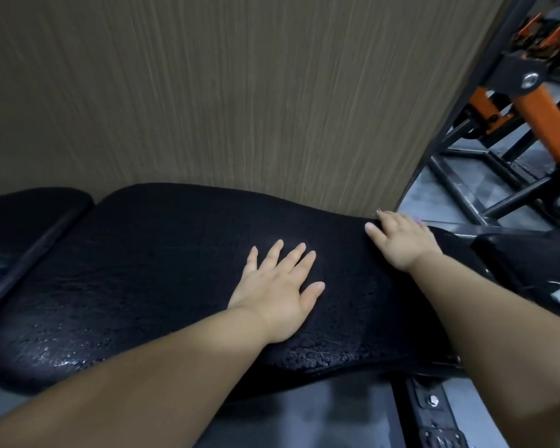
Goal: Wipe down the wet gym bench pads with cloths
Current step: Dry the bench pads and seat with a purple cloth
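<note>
Pad (143,270), partly hidden under left hand (277,287), right hand (401,242)

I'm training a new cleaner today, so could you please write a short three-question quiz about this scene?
1. True or false: the left hand grips a cloth.
2. Where does the right hand rest? A) on the floor B) on the large pad's far end by the wall panel C) on the left forearm
3. What covers the large pad's surface?
Key: 1 false; 2 B; 3 water droplets.
</note>
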A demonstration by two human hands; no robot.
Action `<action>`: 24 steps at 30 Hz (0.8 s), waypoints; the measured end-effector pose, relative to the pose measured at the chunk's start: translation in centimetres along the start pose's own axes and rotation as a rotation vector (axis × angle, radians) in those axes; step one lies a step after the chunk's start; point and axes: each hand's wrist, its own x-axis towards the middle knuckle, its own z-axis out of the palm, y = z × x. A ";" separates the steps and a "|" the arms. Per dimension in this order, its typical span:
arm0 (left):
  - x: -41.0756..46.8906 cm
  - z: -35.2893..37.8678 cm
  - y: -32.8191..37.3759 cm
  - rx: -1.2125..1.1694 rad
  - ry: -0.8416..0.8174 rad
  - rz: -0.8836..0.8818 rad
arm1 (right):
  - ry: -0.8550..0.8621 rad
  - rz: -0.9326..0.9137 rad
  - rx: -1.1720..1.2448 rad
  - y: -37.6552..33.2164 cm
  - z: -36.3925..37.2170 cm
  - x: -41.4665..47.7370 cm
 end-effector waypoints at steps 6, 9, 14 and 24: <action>0.0 -0.2 0.1 0.001 -0.014 -0.012 | -0.031 -0.122 -0.030 -2.1 0.5 -9.5; -0.5 -0.4 0.2 -0.015 0.002 -0.014 | 0.019 -0.219 -0.022 -3.1 1.4 -14.9; -1.1 -0.5 0.5 -0.040 0.030 -0.012 | 0.062 -0.289 -0.025 -4.3 2.7 -20.3; -0.8 -0.3 0.2 -0.062 0.016 -0.002 | -0.018 -0.364 0.031 -5.4 0.7 -14.1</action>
